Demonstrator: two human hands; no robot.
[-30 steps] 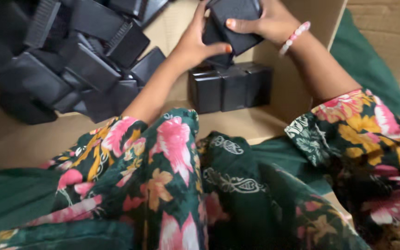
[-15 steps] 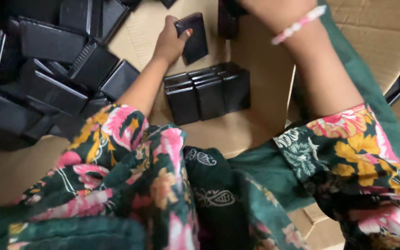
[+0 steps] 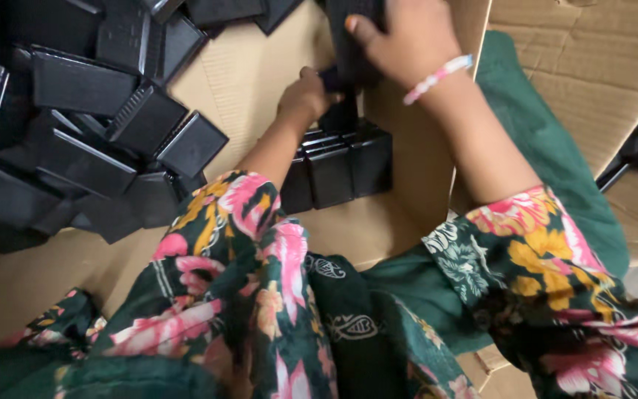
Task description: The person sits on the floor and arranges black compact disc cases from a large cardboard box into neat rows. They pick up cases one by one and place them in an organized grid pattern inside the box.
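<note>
At the top centre of the frame the right hand [image 3: 407, 41] clasps a black box [image 3: 352, 37] while the left hand [image 3: 306, 92] pinches its lower edge above the row of boxes [image 3: 337, 170], which a slip could topple.

Black rectangular plastic box [image 3: 352, 44] standing nearly upright at top of frame, being gripped by right hand [image 3: 407, 44], top edge running out of view. Left hand [image 3: 306, 94] touching its lower end. Directly below, row of matching black boxes [image 3: 337, 170] standing upright, side by side, touching, lying on cardboard beside cardboard wall.
</note>
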